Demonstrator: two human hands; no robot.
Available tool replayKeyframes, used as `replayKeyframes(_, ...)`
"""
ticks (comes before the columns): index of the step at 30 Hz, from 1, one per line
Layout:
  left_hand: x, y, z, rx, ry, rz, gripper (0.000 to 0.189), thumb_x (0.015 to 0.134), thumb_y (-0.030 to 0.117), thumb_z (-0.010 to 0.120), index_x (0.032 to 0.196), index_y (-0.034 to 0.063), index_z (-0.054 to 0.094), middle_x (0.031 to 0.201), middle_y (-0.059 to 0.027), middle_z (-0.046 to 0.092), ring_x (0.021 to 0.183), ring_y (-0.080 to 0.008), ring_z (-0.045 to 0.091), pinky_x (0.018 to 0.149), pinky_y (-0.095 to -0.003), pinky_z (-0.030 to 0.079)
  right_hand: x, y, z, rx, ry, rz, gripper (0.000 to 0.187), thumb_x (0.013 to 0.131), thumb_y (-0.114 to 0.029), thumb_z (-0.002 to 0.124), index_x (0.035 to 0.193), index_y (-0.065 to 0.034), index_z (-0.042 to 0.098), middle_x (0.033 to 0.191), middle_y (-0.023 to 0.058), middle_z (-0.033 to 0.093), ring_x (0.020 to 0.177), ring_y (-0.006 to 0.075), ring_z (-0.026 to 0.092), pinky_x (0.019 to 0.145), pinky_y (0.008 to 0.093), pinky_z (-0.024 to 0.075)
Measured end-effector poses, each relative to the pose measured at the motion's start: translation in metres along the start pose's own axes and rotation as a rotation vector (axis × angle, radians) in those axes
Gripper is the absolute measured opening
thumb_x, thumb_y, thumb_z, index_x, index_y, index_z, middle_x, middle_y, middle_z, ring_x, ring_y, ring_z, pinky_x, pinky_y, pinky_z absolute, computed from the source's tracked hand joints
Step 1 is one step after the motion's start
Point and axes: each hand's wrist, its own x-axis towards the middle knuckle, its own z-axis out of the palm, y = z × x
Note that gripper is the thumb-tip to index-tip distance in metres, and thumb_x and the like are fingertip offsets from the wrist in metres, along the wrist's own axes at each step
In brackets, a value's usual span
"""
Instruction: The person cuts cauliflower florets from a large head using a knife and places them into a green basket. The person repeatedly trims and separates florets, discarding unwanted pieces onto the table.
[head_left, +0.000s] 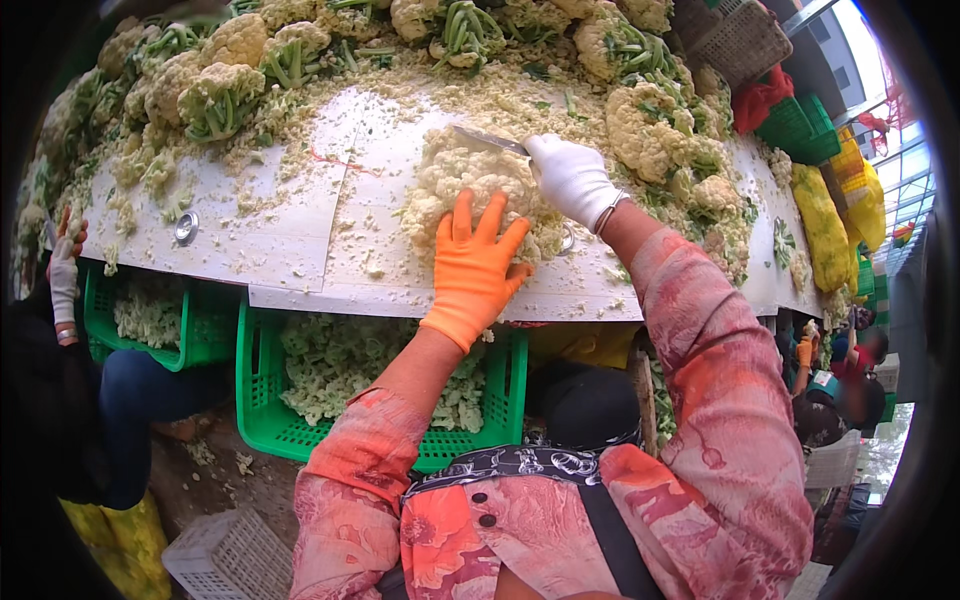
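Note:
My left hand (480, 259), in an orange glove, rests with spread fingers on a heap of cut cauliflower florets (465, 176) at the table's near side. In a white glove, my right hand (574, 178) grips a knife (491, 140) by its handle, which the fist hides. The blade points left and lies over the far part of the heap. Below the table edge, a green plastic crate (251, 390) holds many florets (330, 375); my left forearm covers part of it.
Whole cauliflower heads (221, 101) line the far side of the white table (292, 255), with more at right (649, 131). Crumbs and a red string (345, 161) lie on the top. Another person's gloved hand (64, 281) is at far left, near a second green crate (184, 330). Yellow sacks (821, 225) stand right.

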Motion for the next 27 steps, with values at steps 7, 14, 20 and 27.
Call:
replayKeyframes(7,-0.003,-0.001,0.003,-0.007,-0.007,-0.010,0.062,0.074,0.036,0.084,0.131,0.0249,0.063,0.155,-0.0095,0.042,0.145,-0.0459,0.026,0.113,-0.0577,0.031,0.001,0.023,0.025,0.112,0.061,-0.250,0.028,0.088,-0.006,0.062,0.116,-0.0089,0.061,0.098,0.0176,0.066,0.095,0.0382,0.066,0.083,0.0466,0.0537)
replayKeyframes(14,-0.003,-0.001,0.003,0.006,-0.018,-0.014,0.064,0.074,0.036,0.084,0.134,0.0256,0.062,0.157,-0.0100,0.041,0.145,-0.0469,0.026,0.114,-0.0578,0.030,0.021,0.049,0.045,0.177,-0.039,-0.235,0.021,0.092,-0.016,0.066,0.111,-0.0067,0.062,0.100,0.0185,0.069,0.096,0.0377,0.067,0.084,0.0460,0.0542)
replayKeyframes(20,-0.003,0.000,0.004,0.014,-0.022,-0.025,0.064,0.075,0.036,0.084,0.134,0.0257,0.062,0.158,-0.0100,0.041,0.145,-0.0477,0.026,0.114,-0.0583,0.030,0.038,0.035,0.028,0.197,-0.191,-0.149,0.030,0.097,-0.030,0.068,0.110,-0.0040,0.062,0.099,0.0217,0.071,0.092,0.0389,0.070,0.079,0.0469,0.0558)
replayKeyframes(27,-0.003,0.000,0.004,0.019,-0.014,-0.034,0.063,0.075,0.036,0.084,0.133,0.0256,0.062,0.157,-0.0099,0.042,0.145,-0.0481,0.027,0.114,-0.0582,0.031,0.049,0.009,0.009,0.020,-0.184,-0.142,0.024,0.096,-0.023,0.066,0.110,-0.0041,0.059,0.094,0.0208,0.071,0.091,0.0404,0.071,0.078,0.0469,0.0564)
